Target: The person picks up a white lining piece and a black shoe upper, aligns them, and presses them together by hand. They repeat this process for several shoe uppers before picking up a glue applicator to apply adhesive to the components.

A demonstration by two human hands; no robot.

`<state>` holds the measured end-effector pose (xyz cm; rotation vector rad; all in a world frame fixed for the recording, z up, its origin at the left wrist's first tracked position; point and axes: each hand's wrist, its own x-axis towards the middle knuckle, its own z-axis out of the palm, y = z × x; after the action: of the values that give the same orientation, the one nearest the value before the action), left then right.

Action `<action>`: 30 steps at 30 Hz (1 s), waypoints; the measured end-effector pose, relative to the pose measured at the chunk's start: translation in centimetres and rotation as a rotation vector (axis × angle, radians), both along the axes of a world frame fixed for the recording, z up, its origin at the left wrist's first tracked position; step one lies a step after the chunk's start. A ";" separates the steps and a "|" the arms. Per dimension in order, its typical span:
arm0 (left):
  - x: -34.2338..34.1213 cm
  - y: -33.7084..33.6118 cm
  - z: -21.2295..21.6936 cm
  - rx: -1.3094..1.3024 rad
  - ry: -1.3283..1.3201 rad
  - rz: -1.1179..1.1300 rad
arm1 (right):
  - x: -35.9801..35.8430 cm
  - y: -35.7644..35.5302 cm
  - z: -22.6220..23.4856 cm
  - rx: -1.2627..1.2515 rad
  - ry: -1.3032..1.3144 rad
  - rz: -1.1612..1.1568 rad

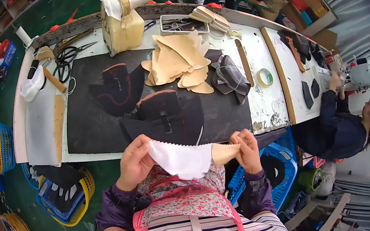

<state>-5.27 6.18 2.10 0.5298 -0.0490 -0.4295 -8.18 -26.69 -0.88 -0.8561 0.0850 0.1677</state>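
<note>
Held out in front of my apron is a white piece of cloth point(181, 159) with a zigzag-cut upper edge. My left hand point(136, 162) pinches its left end. A tan zigzag-edged piece point(223, 154) shows at the right end of the cloth, and the fingers of my right hand point(248, 151) are closed on its tip. Whether the two are joined I cannot tell. Just beyond my hands, dark cut pieces point(162, 118) with reddish edges lie on a black mat point(233, 120). A pile of similar tan pieces point(175, 60) rests farther back on the mat.
Scissors point(66, 61) and a hammer point(54, 80) lie at the back left. A yellowish block point(123, 32) stands at the table's far edge. A bundle of dark pieces point(230, 76) and a tape roll point(265, 77) lie rightward. A co-worker point(343, 117) sits at a sewing machine point(357, 77).
</note>
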 end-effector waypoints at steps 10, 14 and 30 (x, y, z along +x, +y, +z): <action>-0.9 -3.5 2.5 0.700 -0.650 -0.159 | -0.4 7.5 8.4 -1.203 -0.771 0.157; -0.8 -3.1 4.8 0.721 -0.695 -0.019 | 2.1 9.0 8.3 -1.043 -0.866 -0.038; -1.6 0.1 -0.2 1.061 -0.022 0.302 | 4.2 11.0 3.8 -1.231 -0.606 0.038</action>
<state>-6.88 6.30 1.87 1.5619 0.2514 -0.1189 -3.93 -15.67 2.94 -2.0998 -0.4466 -0.1487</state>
